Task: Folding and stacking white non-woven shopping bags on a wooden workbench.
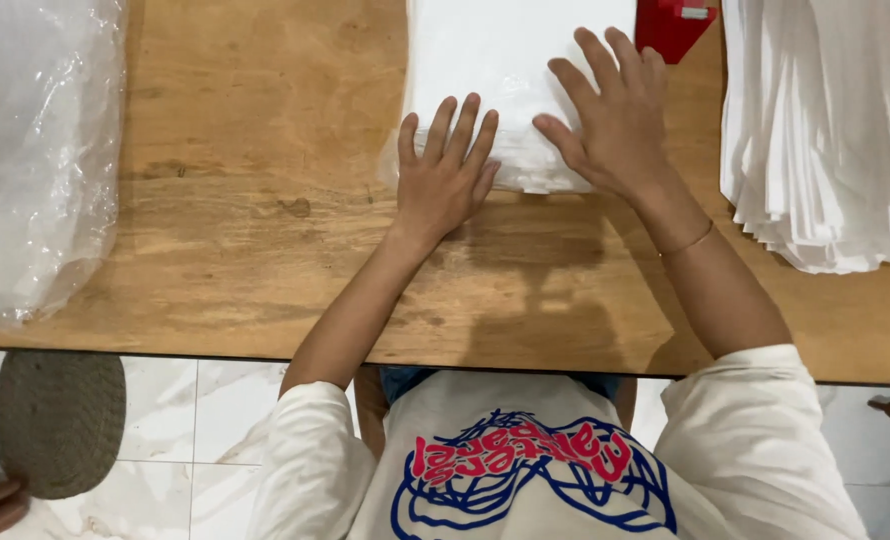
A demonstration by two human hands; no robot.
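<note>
I am pressing both palms flat on a white folded stack in a clear plastic bag (505, 75), which is lying on the wooden table (255, 200) at twelve o'clock from my chest. My left hand (445, 175) is resting on the stack's near left corner, fingers spread and straight, gripping nothing. My right hand (610, 115) is lying just beside it at about two o'clock, also flat and unclenched, fingers fanning over the right part of the stack. The far end of the stack is running out of the top edge, so I cannot tell how long it is. A red object (670, 25) is peeking out beyond my right fingertips, mostly cut off, and I cannot make out what it is. At three o'clock a pile of white sheets (825, 130) is spilling past the frame. At nine o'clock a crumpled clear plastic bundle (35, 150) is sitting, its contents unreadable. Down at eight o'clock a woven round thing (60, 420) is lying on the tiled floor (205, 430)
</note>
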